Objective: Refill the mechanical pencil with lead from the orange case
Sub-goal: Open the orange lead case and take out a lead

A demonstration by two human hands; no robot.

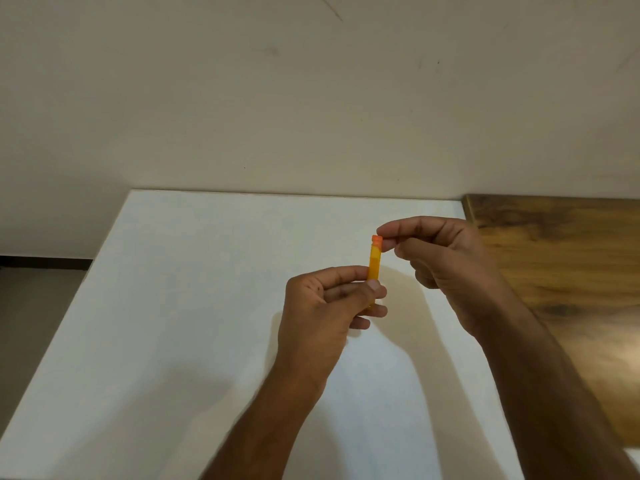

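You work over a white table (173, 341) set against a plain cream wall (277, 98); to its right lies a dark wooden surface (561, 271). Your left hand (325, 306) is closed around the lower end of the orange case (374, 265), thumb and fingers clamped on it, holding it upright above the table. Just right of its top, your right hand (446, 265) pinches the case's darker orange cap (377, 240) between thumb and forefinger.
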